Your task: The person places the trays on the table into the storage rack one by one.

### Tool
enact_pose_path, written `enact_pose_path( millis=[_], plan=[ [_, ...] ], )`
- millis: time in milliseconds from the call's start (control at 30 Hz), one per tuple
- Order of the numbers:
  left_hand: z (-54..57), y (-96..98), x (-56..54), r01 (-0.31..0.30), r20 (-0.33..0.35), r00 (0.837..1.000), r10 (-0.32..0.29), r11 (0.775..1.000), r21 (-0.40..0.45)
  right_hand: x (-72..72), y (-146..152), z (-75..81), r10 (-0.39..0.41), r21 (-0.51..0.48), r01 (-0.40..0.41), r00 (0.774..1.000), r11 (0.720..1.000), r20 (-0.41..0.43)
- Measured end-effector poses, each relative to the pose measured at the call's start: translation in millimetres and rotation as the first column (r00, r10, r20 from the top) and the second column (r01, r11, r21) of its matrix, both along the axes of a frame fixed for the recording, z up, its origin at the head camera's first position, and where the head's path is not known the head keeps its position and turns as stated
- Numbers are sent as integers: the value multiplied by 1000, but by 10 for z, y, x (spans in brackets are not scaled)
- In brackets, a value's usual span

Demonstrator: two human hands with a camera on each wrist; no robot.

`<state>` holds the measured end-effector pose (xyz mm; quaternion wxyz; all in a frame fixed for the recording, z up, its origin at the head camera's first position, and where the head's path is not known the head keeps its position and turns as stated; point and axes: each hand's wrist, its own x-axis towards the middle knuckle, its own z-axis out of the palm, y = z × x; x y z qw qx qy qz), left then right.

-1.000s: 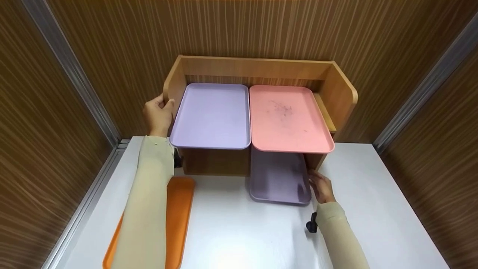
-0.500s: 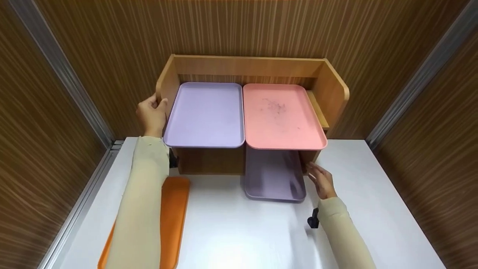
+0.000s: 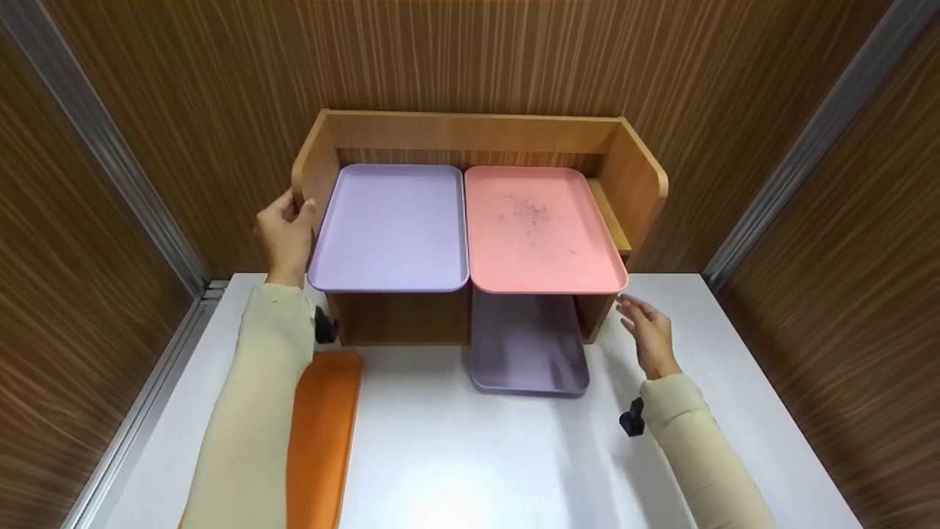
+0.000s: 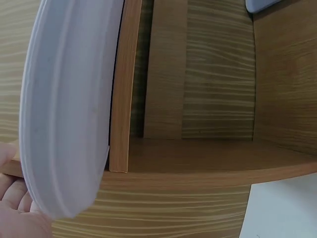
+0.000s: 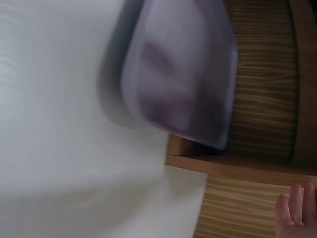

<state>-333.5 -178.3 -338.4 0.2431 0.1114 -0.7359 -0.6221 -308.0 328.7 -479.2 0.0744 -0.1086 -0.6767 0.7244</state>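
Note:
My left hand [image 3: 285, 239] grips the front edge of the left side panel of a wooden shelf [image 3: 474, 132]. In the left wrist view, its fingers [image 4: 15, 196] curl at that panel beside a tray's underside. A lilac tray [image 3: 396, 228] lies on the upper left of the shelf, and a pink tray [image 3: 543, 228] with dark marks lies at its right. Below the pink one, a greyish purple tray [image 3: 529, 360] sticks out of the lower right compartment. My right hand [image 3: 652, 334] hovers just right of the shelf, fingers loosely extended, holding nothing.
An orange tray [image 3: 323, 441] lies on the white table [image 3: 440, 441] at the left, partly hidden under my left forearm. Wood-patterned walls [image 3: 470, 51] with metal posts enclose the back and sides. Both upper trays overhang the shelf front.
My right hand has left the side of the greyish purple tray and risen up and to the right. My left hand keeps its hold on the panel. The whole view has shifted slightly.

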Motion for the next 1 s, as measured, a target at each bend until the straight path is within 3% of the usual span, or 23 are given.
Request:
enact_pose_path(
  millis=[267, 467, 700, 867, 1000],
  plan=[
    [-198, -119, 202, -3, -59, 998, 1, 999, -35, -45, -28, 463, -153, -81, 142, 977, 986, -151],
    [-553, -178, 381, -27, -107, 994, 27, 1000, 7, -87, -58, 830, -171, -127, 146, 959, 981, -225],
    [-1050, -300, 729, 27, 14, 1000, -27, 998, -54, -104, -176, 1193, -98, 90, 124, 963, 988, -250],
    [-1444, -406, 987, 92, 142, 987, -78, 991, -100, -182, -177, 1308, -134, 116, 169, 957, 979, -259],
    [-1681, -520, 1161, 120, 231, 969, -86, 983, -138, -237, -184, 1453, -163, 79, 192, 946, 978, -280]
  ],
)
